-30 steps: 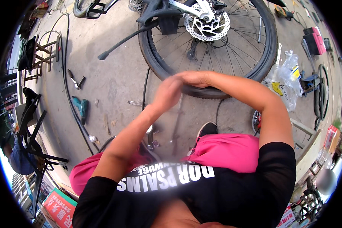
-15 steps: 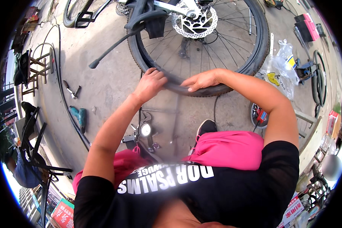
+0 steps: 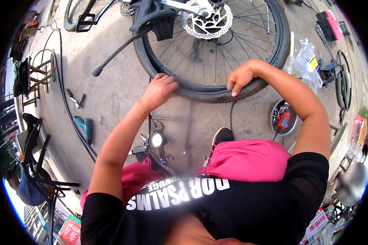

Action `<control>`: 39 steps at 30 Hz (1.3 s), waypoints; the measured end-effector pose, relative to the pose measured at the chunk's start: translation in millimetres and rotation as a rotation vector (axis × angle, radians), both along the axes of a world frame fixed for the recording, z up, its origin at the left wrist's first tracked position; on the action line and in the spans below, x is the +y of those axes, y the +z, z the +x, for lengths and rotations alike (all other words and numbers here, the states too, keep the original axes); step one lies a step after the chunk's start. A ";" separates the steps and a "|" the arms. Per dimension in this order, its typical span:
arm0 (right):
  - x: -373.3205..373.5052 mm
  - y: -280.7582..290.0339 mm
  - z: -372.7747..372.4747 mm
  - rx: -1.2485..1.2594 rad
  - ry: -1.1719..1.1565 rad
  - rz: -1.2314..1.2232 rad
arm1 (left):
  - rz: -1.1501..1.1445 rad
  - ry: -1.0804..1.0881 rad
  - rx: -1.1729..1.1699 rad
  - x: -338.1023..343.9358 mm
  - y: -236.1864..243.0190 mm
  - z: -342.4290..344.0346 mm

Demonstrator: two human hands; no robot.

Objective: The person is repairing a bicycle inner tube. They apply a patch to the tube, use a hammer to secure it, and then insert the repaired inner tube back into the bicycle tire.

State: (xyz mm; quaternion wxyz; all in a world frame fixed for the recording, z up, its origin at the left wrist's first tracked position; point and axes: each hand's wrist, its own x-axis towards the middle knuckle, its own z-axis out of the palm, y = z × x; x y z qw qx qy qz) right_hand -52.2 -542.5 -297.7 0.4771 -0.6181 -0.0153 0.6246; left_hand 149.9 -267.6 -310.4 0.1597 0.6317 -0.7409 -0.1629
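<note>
A bicycle wheel (image 3: 210, 83) with a black knobbly tyre (image 3: 200, 95) stands in front of me, with part of a dark tube or tyre edge showing along the rim. My left hand (image 3: 161, 88) is closed round the tyre at its near left. Farther right, my right hand (image 3: 243, 77) pinches the tyre, thumb on its near side and fingers curled over the inner edge. A silvery brake disc (image 3: 207, 22) sits at the hub, beside the white frame or fork (image 3: 180, 5). A black rod-like part (image 3: 114, 56) sticks out left of the wheel.
On the floor lie a gauge (image 3: 155, 140), an adjustable wrench (image 3: 156, 126), a teal power drill (image 3: 84, 128) and a hammer-like tool (image 3: 76, 99). A bowl of small parts (image 3: 283, 117), a plastic bag (image 3: 306, 63) and a pink-black box (image 3: 330, 25) are at right. A cable (image 3: 64, 83) runs along the left.
My right hand has slid rightward along the tyre, away from my left hand, and its fingers have curled over the edge. My left hand stays nearly in place.
</note>
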 end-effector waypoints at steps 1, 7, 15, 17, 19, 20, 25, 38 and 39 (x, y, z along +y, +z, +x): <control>-1.1 0.6 8.6 -0.032 0.135 -0.112 | 0.013 0.005 0.011 -0.1 -0.1 -0.2; 75.7 -34.2 43.8 -0.535 -0.477 0.130 | -0.044 0.062 0.067 -2.5 7.7 -9.7; 136.8 -65.4 80.6 -0.589 -0.747 0.486 | 0.044 0.306 0.286 14.8 1.5 -12.8; 116.9 -49.3 62.6 -0.435 -0.611 0.394 | 0.087 0.233 0.345 13.5 5.3 -9.5; 99.6 -42.1 46.4 -0.329 -0.497 0.311 | 0.080 0.163 0.376 9.6 3.2 -8.3; 92.7 -40.2 40.4 -0.300 -0.440 0.280 | 0.077 0.155 0.363 10.1 1.7 -8.3; 65.1 -29.0 7.8 -0.329 -0.348 0.188 | 0.095 0.084 0.321 4.0 7.4 -12.0; 44.4 1.7 9.9 -0.493 -0.260 -0.092 | 0.138 0.044 0.117 -12.6 6.5 30.5; 62.7 -12.6 17.7 -0.565 -0.437 -0.037 | 0.133 0.048 0.128 -13.3 8.9 29.5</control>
